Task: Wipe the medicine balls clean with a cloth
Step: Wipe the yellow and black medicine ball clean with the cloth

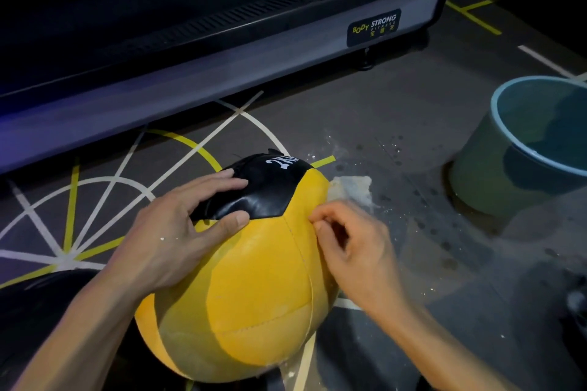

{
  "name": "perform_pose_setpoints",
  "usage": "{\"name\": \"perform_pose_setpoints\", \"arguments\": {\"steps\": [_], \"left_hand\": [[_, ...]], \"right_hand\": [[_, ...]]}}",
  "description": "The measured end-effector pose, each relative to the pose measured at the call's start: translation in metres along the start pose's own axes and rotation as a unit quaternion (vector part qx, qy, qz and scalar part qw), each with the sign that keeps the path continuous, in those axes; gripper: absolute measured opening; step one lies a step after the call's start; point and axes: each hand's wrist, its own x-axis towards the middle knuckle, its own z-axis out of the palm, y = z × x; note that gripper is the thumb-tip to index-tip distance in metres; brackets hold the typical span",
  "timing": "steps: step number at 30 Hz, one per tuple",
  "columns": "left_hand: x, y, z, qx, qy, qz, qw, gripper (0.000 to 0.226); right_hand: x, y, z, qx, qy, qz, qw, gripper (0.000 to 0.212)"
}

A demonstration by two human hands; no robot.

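Observation:
A yellow medicine ball with a black panel marked "2KG" sits on the floor in front of me. My left hand rests on its upper left, fingers spread across the black panel and thumb on the yellow part. At the ball's right shoulder my right hand has its fingers curled, with the fingertips at the seam. A pale, frayed cloth lies on the floor just beyond that hand, touching the ball's right side. Whether the fingers pinch anything is hidden.
A light green bucket holding water stands at the right. A long machine base labelled "Body Strong" runs across the back. A dark round object lies at the lower left. White crumbs and wet spots dot the marked floor.

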Motion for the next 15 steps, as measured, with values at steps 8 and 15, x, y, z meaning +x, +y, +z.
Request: {"name": "perform_pose_setpoints", "arguments": {"steps": [8,15], "left_hand": [[0.003,-0.012,-0.001,-0.006,-0.006,0.0,1.0,0.05],[0.005,-0.014,0.0,-0.01,0.001,0.001,1.0,0.052]], "right_hand": [[0.019,0.067,-0.018,0.284,-0.02,0.424,0.86,0.015],[0.018,0.078,-0.018,0.231,-0.041,0.392,0.89,0.016]]}}
